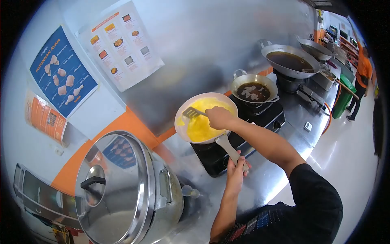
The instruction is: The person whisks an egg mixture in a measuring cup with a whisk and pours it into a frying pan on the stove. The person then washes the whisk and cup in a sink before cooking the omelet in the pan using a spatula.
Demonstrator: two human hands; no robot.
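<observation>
My left hand (235, 173) is wrapped round the beige handle (228, 148) of a frying pan (181, 131) that sits on a black gas stove (211, 162). Yellow egg (200, 129) spreads over the pan's inside. Above the pan, my right hand (219, 118) grips a dark slotted spatula (191, 112), its blade in the egg near the pan's left side. Behind the pan, a small two-handled wok (271, 84) holds dark liquid with pale pieces in it, on the stove's other burner.
A large lidded steel pot (168, 211) stands at the lower left. Farther right, a big wok (266, 52) of dark oil sits on a burner, with another wok (315, 48) beyond. A small white device (308, 126) lies near the counter edge. A person in orange (364, 67) stands at far right.
</observation>
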